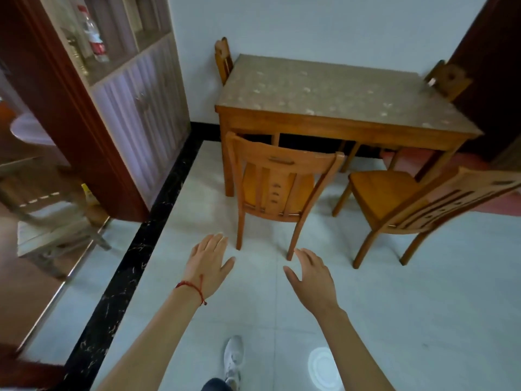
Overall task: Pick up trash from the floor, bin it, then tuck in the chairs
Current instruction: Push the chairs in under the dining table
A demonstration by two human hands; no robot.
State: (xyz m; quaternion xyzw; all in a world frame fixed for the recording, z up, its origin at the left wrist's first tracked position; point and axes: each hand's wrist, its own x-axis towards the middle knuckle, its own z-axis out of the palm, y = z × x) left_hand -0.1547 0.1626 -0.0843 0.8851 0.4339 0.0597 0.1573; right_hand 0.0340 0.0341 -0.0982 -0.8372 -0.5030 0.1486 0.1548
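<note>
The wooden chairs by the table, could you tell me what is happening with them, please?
A person reaches both empty, open hands, the left hand and right hand, toward the nearer orange-brown wooden slat-back chair, not yet touching it. That chair stands pulled out from the wooden table with a speckled top. A second matching chair sits angled out on the right. No trash shows on the pale tiled floor.

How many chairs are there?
4. One chair faces the table's front, one is pulled out at the right, one at the far-left corner, one at the far-right. Others may be out of view.
</note>
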